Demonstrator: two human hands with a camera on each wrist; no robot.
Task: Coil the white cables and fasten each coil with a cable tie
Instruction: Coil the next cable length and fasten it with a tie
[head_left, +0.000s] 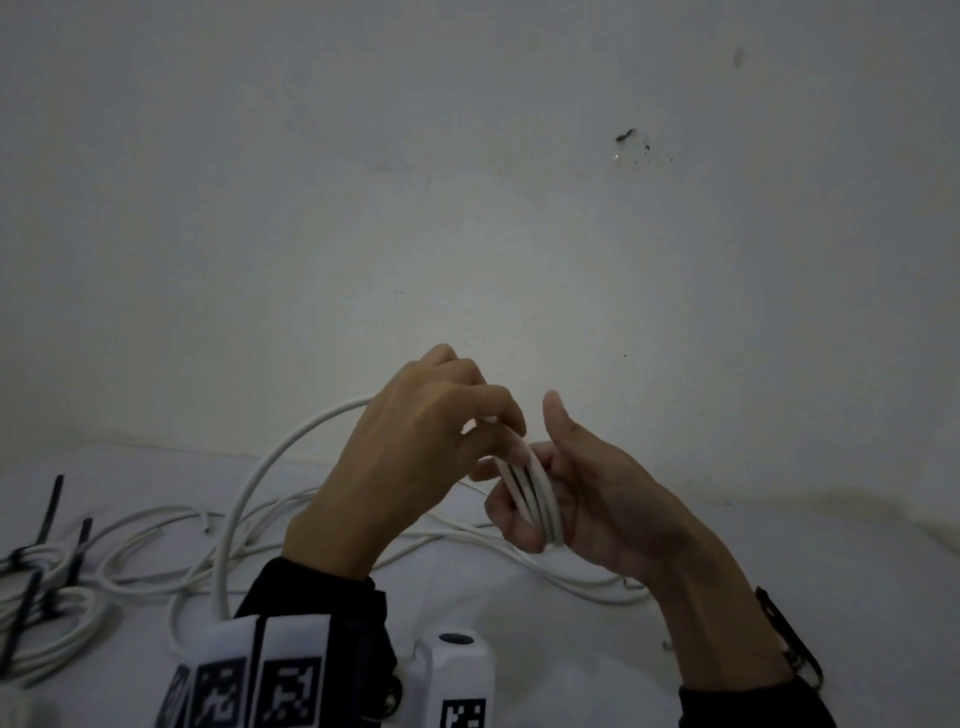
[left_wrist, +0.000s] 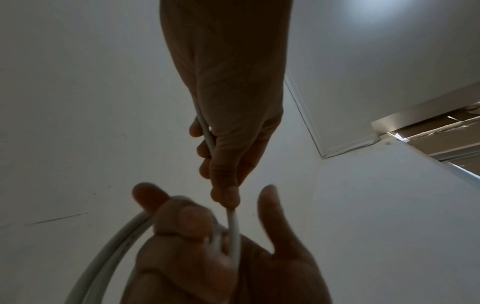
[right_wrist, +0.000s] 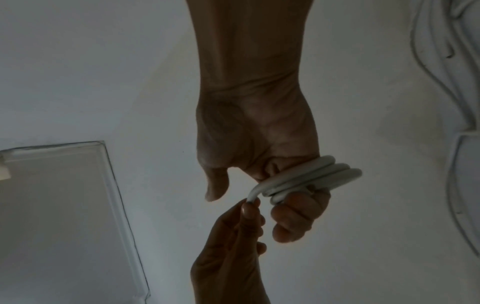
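A: Cable (head_left: 535, 499), white, item in hand: three or four turns are sitting wound round the fingers (head_left: 511, 519) of the right hand (head_left: 597, 499), thumb standing up clear of them. The left hand (head_left: 410, 457) is pinching the free run of the same cable between thumb and fingertips, just beside the coil, with the rest arching back down to the white surface (head_left: 779, 597).

B: Progress entry?

A: Finished coils (head_left: 57, 618), at least two by my reading, are lying at the far left of the surface with black ties (head_left: 52, 506) cinched on and tails sticking up. Loose cables (head_left: 171, 525) are sprawling behind the hands, uncoiled. The coil in hand is looking part wound, with no tie on it. So, as a judgement: some way in, with winding, tying and the loose pile left to do.

B: Differences between views?

A: The head view alone is showing the surface, the tied coils and the loose pile. The right wrist view is showing the turns (right_wrist: 311, 174) lying side by side across the curled fingers, and the left fingertips (right_wrist: 250, 207) meeting the cable end-on. The left wrist view is showing the strand (left_wrist: 207, 133) running along inside the left hand's curled fingers, which the head view is hiding behind the back of that hand.
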